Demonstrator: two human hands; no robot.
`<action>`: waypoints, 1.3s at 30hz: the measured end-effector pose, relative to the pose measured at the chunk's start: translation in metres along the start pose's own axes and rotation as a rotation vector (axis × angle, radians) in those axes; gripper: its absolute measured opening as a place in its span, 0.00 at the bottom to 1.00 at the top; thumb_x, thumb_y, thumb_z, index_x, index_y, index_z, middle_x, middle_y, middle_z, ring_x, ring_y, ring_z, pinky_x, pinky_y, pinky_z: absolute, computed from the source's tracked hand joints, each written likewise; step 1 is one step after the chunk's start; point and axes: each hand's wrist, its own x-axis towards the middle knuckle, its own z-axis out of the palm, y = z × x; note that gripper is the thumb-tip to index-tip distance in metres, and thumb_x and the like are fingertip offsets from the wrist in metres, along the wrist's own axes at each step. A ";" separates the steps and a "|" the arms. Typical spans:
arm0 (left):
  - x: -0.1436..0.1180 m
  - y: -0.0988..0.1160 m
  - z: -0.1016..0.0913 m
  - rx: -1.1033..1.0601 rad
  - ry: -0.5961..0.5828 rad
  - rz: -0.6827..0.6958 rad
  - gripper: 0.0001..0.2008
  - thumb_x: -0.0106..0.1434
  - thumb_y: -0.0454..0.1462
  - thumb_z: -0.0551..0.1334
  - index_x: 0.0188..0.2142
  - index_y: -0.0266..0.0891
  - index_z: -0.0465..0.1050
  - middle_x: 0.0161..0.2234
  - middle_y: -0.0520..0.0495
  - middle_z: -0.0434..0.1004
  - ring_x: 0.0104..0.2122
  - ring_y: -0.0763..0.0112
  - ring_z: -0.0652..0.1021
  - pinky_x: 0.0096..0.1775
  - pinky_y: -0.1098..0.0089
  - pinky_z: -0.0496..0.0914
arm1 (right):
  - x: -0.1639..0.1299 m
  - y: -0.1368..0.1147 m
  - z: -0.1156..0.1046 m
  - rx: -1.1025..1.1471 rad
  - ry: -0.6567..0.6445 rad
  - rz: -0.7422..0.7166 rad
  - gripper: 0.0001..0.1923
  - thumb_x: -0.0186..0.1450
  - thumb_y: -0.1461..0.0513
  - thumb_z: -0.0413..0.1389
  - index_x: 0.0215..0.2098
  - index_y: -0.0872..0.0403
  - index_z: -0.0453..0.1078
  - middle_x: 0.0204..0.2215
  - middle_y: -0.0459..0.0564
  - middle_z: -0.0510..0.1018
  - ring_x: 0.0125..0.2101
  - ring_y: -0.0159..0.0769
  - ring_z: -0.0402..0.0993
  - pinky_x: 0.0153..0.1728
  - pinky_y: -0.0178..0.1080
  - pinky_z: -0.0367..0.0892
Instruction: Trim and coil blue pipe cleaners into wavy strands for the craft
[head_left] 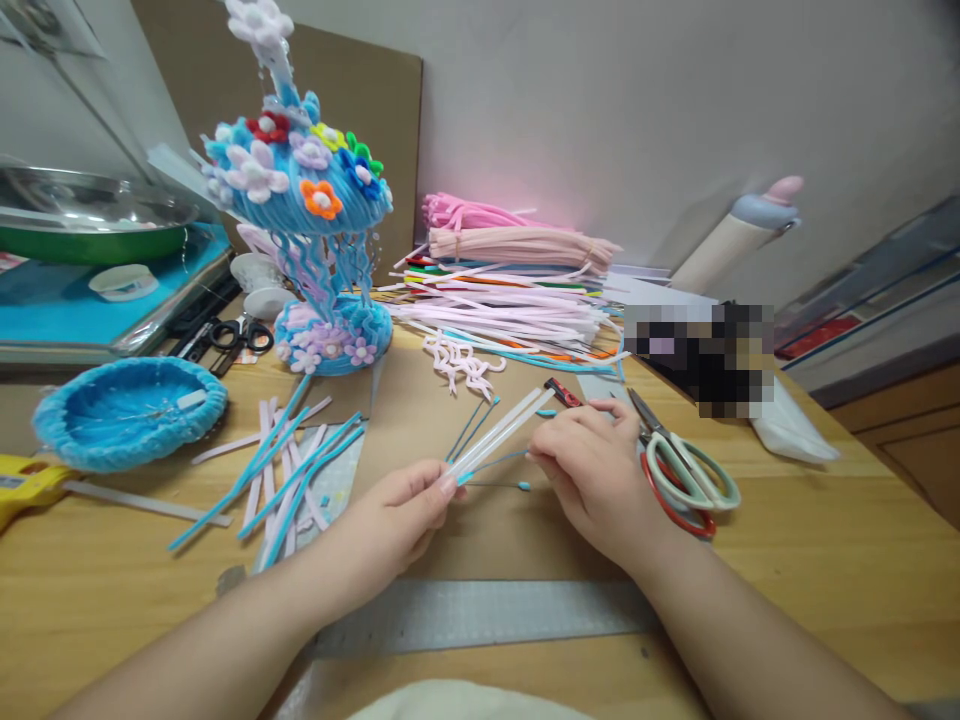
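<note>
While pinching white sticks (499,432), both hands mid-table (825,560), scissors (686,470) rightward.

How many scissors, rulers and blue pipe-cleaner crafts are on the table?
Scissors: 3, a white-handled pair lying on a red-handled pair beside the right hand, and a black pair behind.
Rulers: 1, a metal ruler near the table's front edge.
Blue crafts: 2, a flowered mushroom and a bowl.
Total: 6
</note>
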 end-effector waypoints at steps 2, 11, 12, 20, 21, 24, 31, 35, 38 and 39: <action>0.001 -0.001 0.001 0.003 0.006 0.008 0.21 0.56 0.54 0.58 0.32 0.38 0.65 0.17 0.62 0.48 0.15 0.82 0.50 0.16 0.77 0.42 | 0.000 0.000 0.000 0.002 0.006 -0.002 0.08 0.67 0.66 0.49 0.30 0.52 0.65 0.27 0.43 0.76 0.33 0.33 0.67 0.47 0.45 0.48; 0.002 -0.011 -0.001 0.067 -0.016 0.050 0.18 0.62 0.51 0.54 0.35 0.37 0.66 0.18 0.61 0.49 0.15 0.81 0.51 0.16 0.76 0.44 | -0.002 0.001 0.001 0.007 0.039 -0.009 0.08 0.66 0.66 0.49 0.30 0.52 0.65 0.27 0.43 0.76 0.33 0.34 0.67 0.47 0.47 0.48; 0.001 -0.012 -0.002 0.082 -0.022 0.059 0.18 0.62 0.50 0.53 0.36 0.37 0.66 0.18 0.61 0.50 0.15 0.81 0.51 0.16 0.76 0.44 | -0.002 0.001 0.001 0.007 0.038 -0.008 0.08 0.67 0.66 0.49 0.30 0.52 0.65 0.27 0.43 0.76 0.33 0.34 0.67 0.47 0.47 0.48; 0.004 -0.014 -0.002 0.199 -0.008 0.104 0.17 0.66 0.48 0.50 0.35 0.37 0.66 0.19 0.60 0.49 0.17 0.80 0.53 0.18 0.76 0.47 | -0.002 0.000 -0.002 -0.018 0.156 -0.026 0.05 0.65 0.67 0.53 0.35 0.51 0.68 0.30 0.44 0.78 0.36 0.36 0.68 0.48 0.49 0.49; 0.004 -0.013 -0.003 0.214 -0.011 0.108 0.17 0.66 0.48 0.49 0.35 0.37 0.66 0.19 0.60 0.49 0.17 0.79 0.53 0.18 0.76 0.47 | -0.003 0.001 -0.003 -0.029 0.179 -0.019 0.05 0.65 0.66 0.54 0.37 0.50 0.69 0.32 0.44 0.79 0.36 0.37 0.69 0.48 0.49 0.49; 0.000 -0.009 -0.003 0.246 -0.066 0.085 0.17 0.66 0.48 0.49 0.35 0.38 0.66 0.18 0.60 0.49 0.18 0.78 0.54 0.19 0.76 0.48 | -0.006 0.004 -0.011 -0.043 0.229 0.007 0.08 0.63 0.66 0.57 0.40 0.49 0.71 0.34 0.47 0.78 0.38 0.39 0.68 0.47 0.50 0.50; -0.021 0.014 -0.005 0.687 -0.468 0.031 0.19 0.67 0.48 0.48 0.39 0.41 0.73 0.21 0.56 0.59 0.22 0.76 0.63 0.25 0.76 0.58 | -0.002 0.025 -0.036 0.407 -0.174 -0.189 0.06 0.64 0.65 0.55 0.37 0.49 0.72 0.29 0.46 0.75 0.34 0.35 0.69 0.42 0.44 0.57; -0.025 0.014 -0.003 0.633 -0.678 0.014 0.22 0.67 0.49 0.47 0.39 0.39 0.74 0.21 0.55 0.60 0.22 0.77 0.63 0.24 0.77 0.58 | -0.001 0.021 -0.027 0.578 -0.230 -0.151 0.04 0.65 0.64 0.55 0.36 0.51 0.72 0.28 0.46 0.75 0.32 0.33 0.69 0.41 0.43 0.57; -0.027 0.013 -0.004 0.427 -0.735 0.008 0.25 0.64 0.54 0.49 0.37 0.37 0.73 0.20 0.56 0.57 0.20 0.78 0.61 0.22 0.77 0.57 | -0.002 0.009 -0.014 0.489 -0.272 -0.094 0.04 0.65 0.64 0.54 0.34 0.52 0.71 0.28 0.46 0.75 0.34 0.33 0.68 0.43 0.44 0.55; -0.028 0.013 -0.006 0.361 -0.717 0.017 0.24 0.64 0.54 0.49 0.36 0.37 0.72 0.20 0.57 0.56 0.20 0.78 0.60 0.22 0.77 0.56 | -0.003 0.005 -0.010 0.447 -0.302 -0.097 0.05 0.66 0.64 0.53 0.34 0.52 0.71 0.28 0.46 0.75 0.34 0.33 0.68 0.45 0.45 0.54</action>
